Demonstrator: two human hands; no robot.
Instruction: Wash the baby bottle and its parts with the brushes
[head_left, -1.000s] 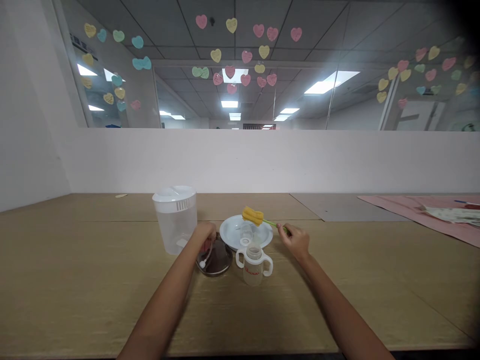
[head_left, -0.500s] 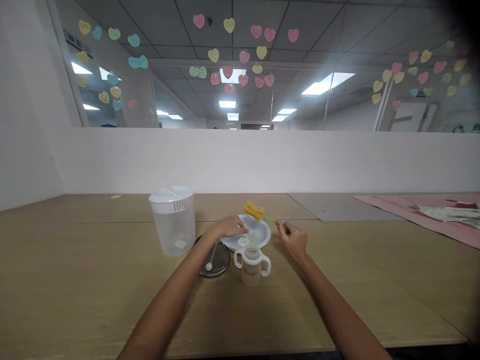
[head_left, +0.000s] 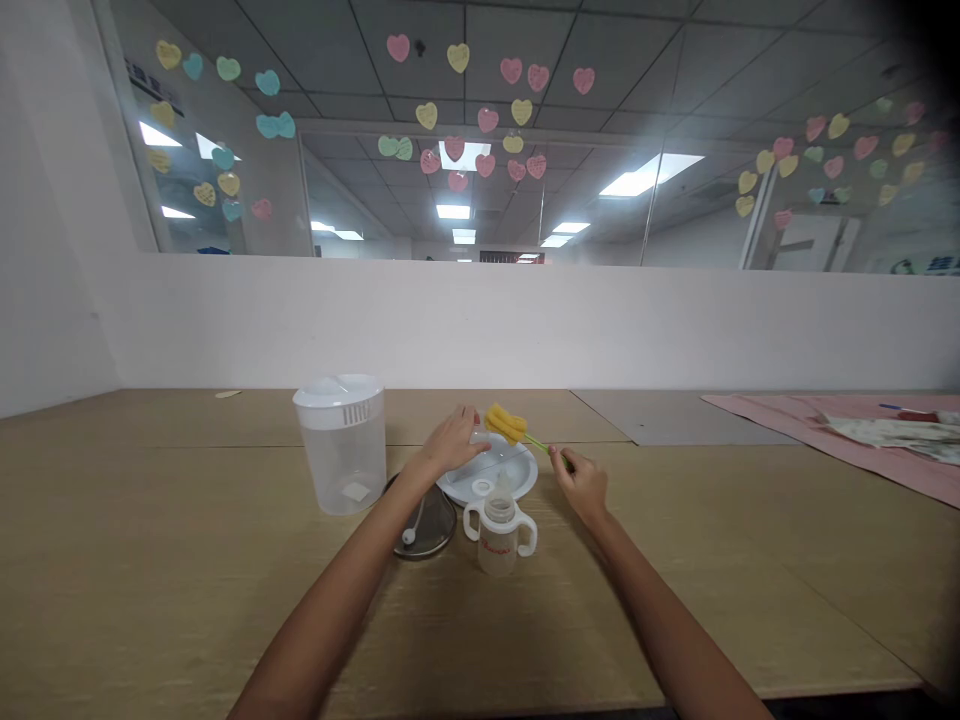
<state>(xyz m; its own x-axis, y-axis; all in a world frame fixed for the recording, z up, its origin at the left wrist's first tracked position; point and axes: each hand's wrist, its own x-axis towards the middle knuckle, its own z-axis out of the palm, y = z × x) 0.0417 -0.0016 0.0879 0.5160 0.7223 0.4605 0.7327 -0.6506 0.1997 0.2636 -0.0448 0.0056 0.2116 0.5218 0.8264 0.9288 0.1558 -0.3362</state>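
My right hand (head_left: 583, 483) is closed on the green handle of a brush with a yellow sponge head (head_left: 506, 424), which hangs over the back of a white plate (head_left: 523, 490). Above the plate's left part, my left hand (head_left: 456, 440) has its fingers round a small clear item, too faint to name. A white ring-shaped part (head_left: 482, 487) and a translucent piece lie in the plate. In front of it stands a two-handled baby bottle (head_left: 498, 540) with its neck uncovered. Left of the bottle, a dark round tray (head_left: 435, 527) bears a thin tube with a white end.
A clear plastic bucket with a white lid (head_left: 341, 440) stands left of the tray. At the far right a pink cloth (head_left: 787, 418) carries a patterned cloth and a pen. A white wall (head_left: 465, 330) rises behind the table.
My left hand has risen from the plate and moved back and slightly left, with a small clear item now in its fingers. My right hand still holds the brush in nearly the same place.
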